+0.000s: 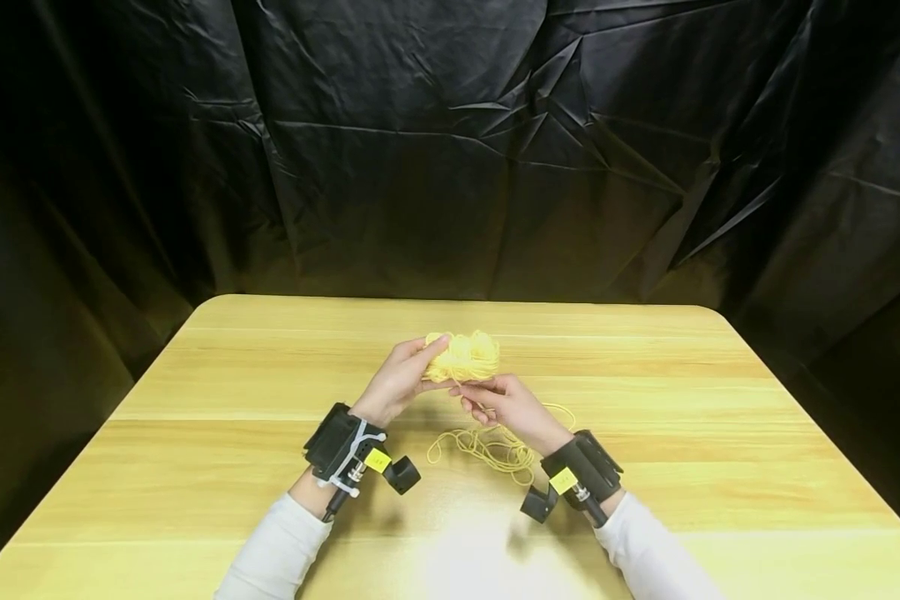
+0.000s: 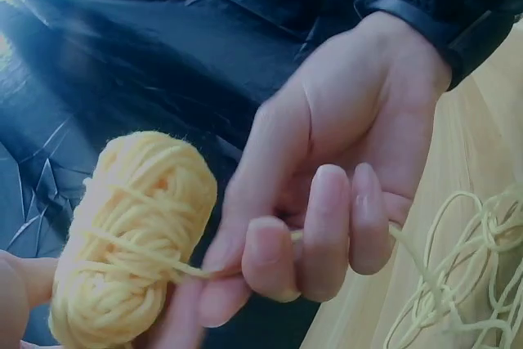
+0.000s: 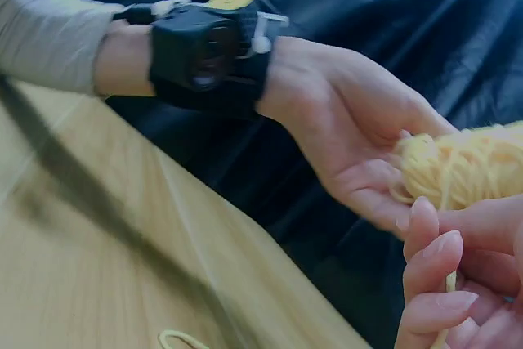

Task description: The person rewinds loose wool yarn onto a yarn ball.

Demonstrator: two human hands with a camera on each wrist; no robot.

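Note:
A yellow skein of yarn [image 1: 465, 357] is held up over the table in my left hand [image 1: 399, 379], thumb on its near side and fingers beneath. In the left wrist view the skein [image 2: 135, 234] shows as a plump oval with strands wound across its middle. My right hand [image 1: 506, 404] is just right of and below it, pinching a strand [image 2: 192, 271] that runs taut from the skein between thumb and forefinger. The strand passes on through the curled fingers [image 2: 327, 226] of that hand. From there it trails toward loose yarn [image 1: 506, 454] on the table.
Loops of the loose yarn lie tangled on the wooden table [image 1: 255, 467] under the right wrist. Both wrists wear black bands with small cameras, the left one [image 1: 345, 446] fastened with white ties. A black sheet [image 1: 420, 167] hangs behind the table's far edge.

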